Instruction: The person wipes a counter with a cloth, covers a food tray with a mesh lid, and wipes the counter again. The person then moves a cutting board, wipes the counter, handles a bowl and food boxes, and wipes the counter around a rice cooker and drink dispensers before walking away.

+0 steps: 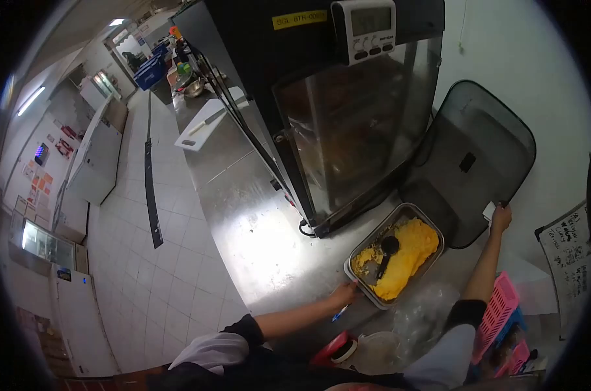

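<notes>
A metal tray [351,267] with a yellow mashed or crumbly food [409,251] sits tilted in view on the steel counter. A black scoop [388,251] lies in the food. My left hand [343,295] is closed at the tray's near left corner, with a blue-and-white pen [339,314] just below it. My right hand [501,219] pinches a small white label [489,210] at the edge of a dark see-through lid [478,140], which leans against the wall behind the tray.
A black cabinet with a clear front [354,124] and a digital timer [364,29] stands at the back. Clear plastic wrap [426,313], a red item [334,348] and a pink basket [495,316] are close to me. Farther left lies a white cutting board [204,127] with a knife [206,122].
</notes>
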Available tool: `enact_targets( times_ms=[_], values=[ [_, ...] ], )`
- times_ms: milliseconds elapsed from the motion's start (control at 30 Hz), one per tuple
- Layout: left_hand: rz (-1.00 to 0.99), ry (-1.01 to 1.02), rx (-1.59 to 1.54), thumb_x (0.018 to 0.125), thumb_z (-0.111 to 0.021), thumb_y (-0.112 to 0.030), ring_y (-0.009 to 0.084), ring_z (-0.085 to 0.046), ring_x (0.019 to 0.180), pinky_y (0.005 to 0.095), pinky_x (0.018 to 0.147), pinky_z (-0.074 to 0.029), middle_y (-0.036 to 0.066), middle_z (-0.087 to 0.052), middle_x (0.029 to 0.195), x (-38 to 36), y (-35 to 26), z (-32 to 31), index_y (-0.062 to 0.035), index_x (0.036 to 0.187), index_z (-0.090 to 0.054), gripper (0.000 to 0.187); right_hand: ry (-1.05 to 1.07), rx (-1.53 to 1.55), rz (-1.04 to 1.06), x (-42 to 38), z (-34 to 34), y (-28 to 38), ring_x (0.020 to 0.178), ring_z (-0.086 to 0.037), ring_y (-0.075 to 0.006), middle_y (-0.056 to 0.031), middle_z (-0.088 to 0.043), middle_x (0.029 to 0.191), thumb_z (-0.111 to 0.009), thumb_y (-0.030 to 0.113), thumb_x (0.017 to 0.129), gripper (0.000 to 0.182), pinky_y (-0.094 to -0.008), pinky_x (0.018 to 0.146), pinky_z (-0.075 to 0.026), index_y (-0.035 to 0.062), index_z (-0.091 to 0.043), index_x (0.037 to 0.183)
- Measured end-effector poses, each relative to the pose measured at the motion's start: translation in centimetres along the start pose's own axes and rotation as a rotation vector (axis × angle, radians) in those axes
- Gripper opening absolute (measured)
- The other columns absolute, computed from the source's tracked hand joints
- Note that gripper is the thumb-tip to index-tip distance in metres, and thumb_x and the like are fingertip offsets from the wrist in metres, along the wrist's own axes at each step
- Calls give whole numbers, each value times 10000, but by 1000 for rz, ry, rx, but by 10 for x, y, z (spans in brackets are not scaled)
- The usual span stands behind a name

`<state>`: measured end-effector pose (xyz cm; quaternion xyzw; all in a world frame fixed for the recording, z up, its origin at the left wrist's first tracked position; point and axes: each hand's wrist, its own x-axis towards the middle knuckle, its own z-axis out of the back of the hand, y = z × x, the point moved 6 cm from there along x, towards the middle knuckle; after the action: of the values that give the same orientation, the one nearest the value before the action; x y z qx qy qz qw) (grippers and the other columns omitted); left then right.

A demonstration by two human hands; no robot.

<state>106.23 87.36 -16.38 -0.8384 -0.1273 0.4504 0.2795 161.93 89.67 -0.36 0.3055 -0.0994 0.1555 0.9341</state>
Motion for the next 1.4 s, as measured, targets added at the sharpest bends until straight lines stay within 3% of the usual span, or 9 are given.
enact_targets(
  times_ms=[233, 333, 367, 533, 667, 767, 867, 1167, 1400],
  values=[
    [38, 98, -93, 961, -339, -246, 241, -500, 1091, 316, 875, -393, 129, -500, 1202, 22, -8, 2, 22, 1228, -405, 384, -319, 343, 258, -119, 49, 7, 844, -602, -337, -170, -633, 904, -542, 286, 862, 326, -393, 719, -452, -7, -597, 994],
    [-167, 123, 483, 915, -373, -443, 204, -507, 896, 334, 834, -398, 95, -562, 987, 7, -38, 22, -16, 1091, -504, 480, -216, 285, 214, -172, 65, -2, 809, -611, -319, -184, -631, 893, -554, 282, 861, 363, -386, 712, -457, -52, -577, 1003],
    [-182, 87, 377, 921, -307, -477, 304, -393, 1200, 399, 1001, -281, 162, -379, 1332, -46, -78, -6, -4, 1341, -281, 633, -133, 204, 183, -188, 73, -7, 803, -613, -306, -193, -628, 903, -556, 270, 861, 375, -380, 716, -459, -68, -561, 1024],
    [-509, 473, 59, 665, -145, -823, 304, -278, 1286, 455, 1036, -261, 95, -208, 1436, -185, -194, -71, -64, 1384, -183, 1045, -287, -300, 712, -263, 49, -52, 692, -606, -280, -138, -631, 919, -531, 184, 864, 322, -385, 655, -477, -21, -521, 1112],
    [-241, 410, -167, 930, -414, -205, 312, -549, 1033, 373, 901, -488, 245, -448, 1200, -193, -204, -65, 126, 1156, -392, 401, 172, 626, 381, -313, 124, -3, 943, -569, -265, -133, -591, 1062, -533, 259, 839, 373, -377, 831, -442, 11, -547, 1117],
    [-238, 486, -198, 918, -443, -167, 325, -537, 1046, 366, 898, -493, 251, -461, 1168, -201, -213, -73, 135, 1103, -419, 355, 385, -365, 124, -334, 140, -21, 872, -611, -299, -152, -634, 952, -560, 356, 800, 380, -387, 755, -478, 71, -598, 1048],
    [-214, 505, -222, 915, -446, -148, 345, -537, 1038, 354, 883, -503, 254, -475, 1144, -188, -214, -69, 128, 1067, -430, 315, 434, -66, 63, -413, 160, 15, 751, -621, -327, -182, -631, 769, -629, 288, 714, 267, -426, 670, -476, 28, -635, 773],
    [-94, 523, -173, 915, -458, -172, 292, -572, 989, 314, 868, -513, 228, -549, 1004, -165, -218, -63, 124, 996, -472, 308, 726, -466, 169, -564, -26, 57, 811, -636, -290, -142, -649, 880, -513, 237, 826, 243, -404, 666, -498, 47, -663, 857],
    [-15, 596, 80, 928, -430, -219, 269, -583, 982, 278, 838, -523, 278, -544, 1014, -169, -223, -54, 159, 978, -457, 383, 532, -742, 143, -517, 67, 47, 830, -634, -258, -111, -632, 879, -500, 126, 806, 160, -386, 674, -503, 67, -620, 894]
  ],
)
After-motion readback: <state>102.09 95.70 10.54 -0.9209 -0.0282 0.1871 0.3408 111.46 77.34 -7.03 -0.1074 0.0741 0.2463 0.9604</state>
